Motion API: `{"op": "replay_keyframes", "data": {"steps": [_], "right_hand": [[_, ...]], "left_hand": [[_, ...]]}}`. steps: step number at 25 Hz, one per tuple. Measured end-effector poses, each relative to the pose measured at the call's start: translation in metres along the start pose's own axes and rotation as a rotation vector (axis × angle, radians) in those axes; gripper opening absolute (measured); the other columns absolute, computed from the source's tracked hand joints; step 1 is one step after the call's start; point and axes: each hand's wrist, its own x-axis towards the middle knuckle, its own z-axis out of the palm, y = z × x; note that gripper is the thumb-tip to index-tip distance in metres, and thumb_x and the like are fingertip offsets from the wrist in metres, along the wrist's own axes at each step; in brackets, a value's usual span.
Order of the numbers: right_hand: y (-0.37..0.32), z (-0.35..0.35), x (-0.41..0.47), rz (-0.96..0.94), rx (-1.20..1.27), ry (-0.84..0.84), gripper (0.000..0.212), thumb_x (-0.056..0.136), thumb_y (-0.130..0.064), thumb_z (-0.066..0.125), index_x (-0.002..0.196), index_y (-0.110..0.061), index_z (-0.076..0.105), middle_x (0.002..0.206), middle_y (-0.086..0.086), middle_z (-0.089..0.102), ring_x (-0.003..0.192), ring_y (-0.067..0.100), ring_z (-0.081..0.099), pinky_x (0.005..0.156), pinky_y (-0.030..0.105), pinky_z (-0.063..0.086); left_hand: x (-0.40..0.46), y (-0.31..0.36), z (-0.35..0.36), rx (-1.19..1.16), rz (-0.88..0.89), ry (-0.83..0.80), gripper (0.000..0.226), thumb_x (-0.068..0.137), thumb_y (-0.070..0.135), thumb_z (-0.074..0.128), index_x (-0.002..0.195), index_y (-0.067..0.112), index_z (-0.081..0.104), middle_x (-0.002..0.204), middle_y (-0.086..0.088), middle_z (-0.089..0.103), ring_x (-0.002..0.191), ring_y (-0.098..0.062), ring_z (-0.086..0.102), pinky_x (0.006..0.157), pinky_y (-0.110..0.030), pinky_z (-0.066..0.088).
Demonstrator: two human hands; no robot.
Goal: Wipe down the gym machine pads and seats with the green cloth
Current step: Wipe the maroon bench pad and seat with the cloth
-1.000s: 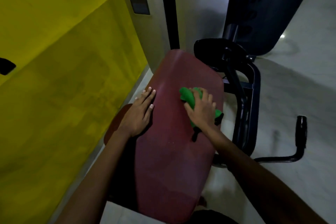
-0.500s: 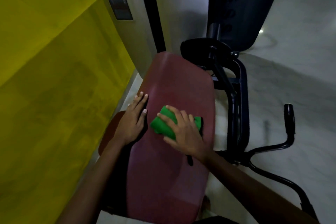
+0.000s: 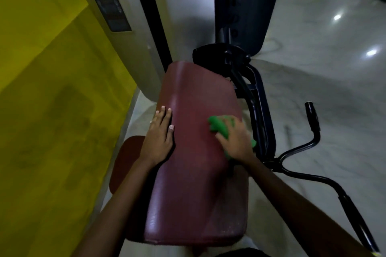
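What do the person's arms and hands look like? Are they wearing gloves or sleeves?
No gloves and no sleeves in view: both forearms are bare right up to the picture's edge. The left hand has short, pale fingernails that show clearly. The right hand is blurred, so its nails cannot be made out. No watch, ring or bracelet shows on either wrist or hand.

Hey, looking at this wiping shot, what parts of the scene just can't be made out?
All in the head view:
- Green cloth: mostly covered by the right hand and motion-blurred, so its fold is unclear.
- Maroon pad: its near end is cut off around the bottom edge.
- Second maroon pad: largely hidden under the left hand and forearm.
- Wall panel: its markings are too small and dim to read.
- Black handle bar: runs out of frame at lower right.
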Motion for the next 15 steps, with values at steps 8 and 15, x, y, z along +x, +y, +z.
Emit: {"op": "replay_keyframes", "data": {"steps": [8, 15], "right_hand": [[0.001, 0.005, -0.03, 0.323, 0.058, 0.035, 0.055, 0.088, -0.047, 0.049, 0.137, -0.022, 0.044, 0.138, 0.009, 0.041, 0.121, 0.032, 0.042, 0.097, 0.046, 0.037], [-0.086, 0.015, -0.084, -0.173, -0.053, 0.033, 0.069, 0.071, -0.056, 0.036, 0.136, -0.033, 0.045, 0.137, 0.002, 0.045, 0.106, 0.026, 0.05, 0.081, 0.039, 0.042]], "left_hand": [[0.002, -0.007, 0.004, 0.027, 0.017, 0.0, 0.064, 0.09, 0.035, 0.02, 0.149, 0.008, 0.024, 0.158, -0.012, 0.016, 0.146, -0.026, 0.011, 0.118, -0.037, 0.009], [0.003, -0.017, 0.0, -0.002, 0.068, -0.041, 0.066, 0.089, 0.036, 0.018, 0.149, 0.01, 0.023, 0.158, -0.01, 0.013, 0.147, -0.025, 0.008, 0.118, -0.035, 0.006]]}}
